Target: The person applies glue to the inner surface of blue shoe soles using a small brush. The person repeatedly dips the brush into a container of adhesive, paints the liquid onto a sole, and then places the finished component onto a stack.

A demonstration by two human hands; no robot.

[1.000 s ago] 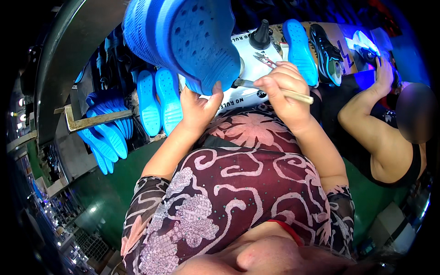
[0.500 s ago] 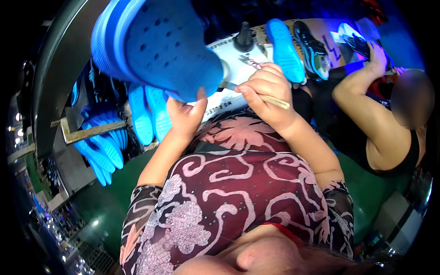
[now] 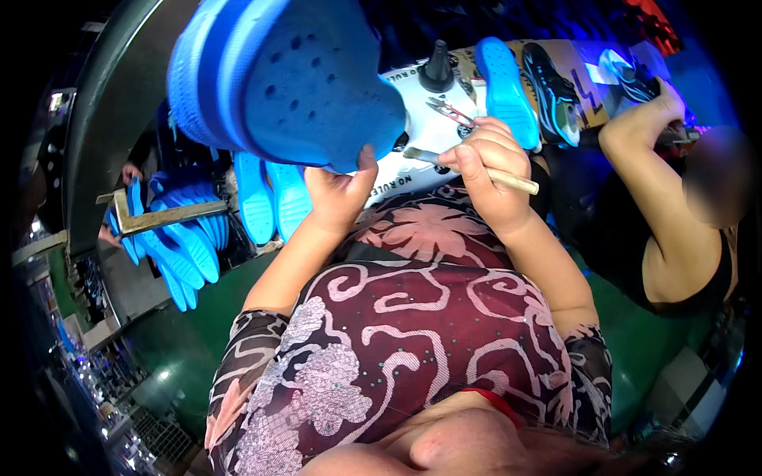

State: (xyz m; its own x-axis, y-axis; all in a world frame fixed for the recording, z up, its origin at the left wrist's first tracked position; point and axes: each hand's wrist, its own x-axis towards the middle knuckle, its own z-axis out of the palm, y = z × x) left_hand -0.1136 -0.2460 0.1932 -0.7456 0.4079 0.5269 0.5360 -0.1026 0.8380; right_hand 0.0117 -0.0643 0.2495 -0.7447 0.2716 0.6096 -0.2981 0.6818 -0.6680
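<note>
A large blue foam shoe sole with small holes fills the upper left, close to the camera. My left hand is closed on its near end, thumb on the visible face; the other fingers are partly hidden. My right hand is closed round a brush with a pale wooden handle. Its bristle tip points left, just apart from the sole's edge. Beyond my right hand, small red-handled thread snips lie on the white work surface, beside a dark cone-shaped bottle.
Blue soles stand left of my left forearm; more hang at a rack, with another person's hands behind. At the back right are a blue sole and a black shoe. A co-worker's hand touches a shoe at far right.
The brush tip has drawn back to the right, away from the sole's edge. The view has shifted slightly. Another person's hands have appeared by the left rack.
</note>
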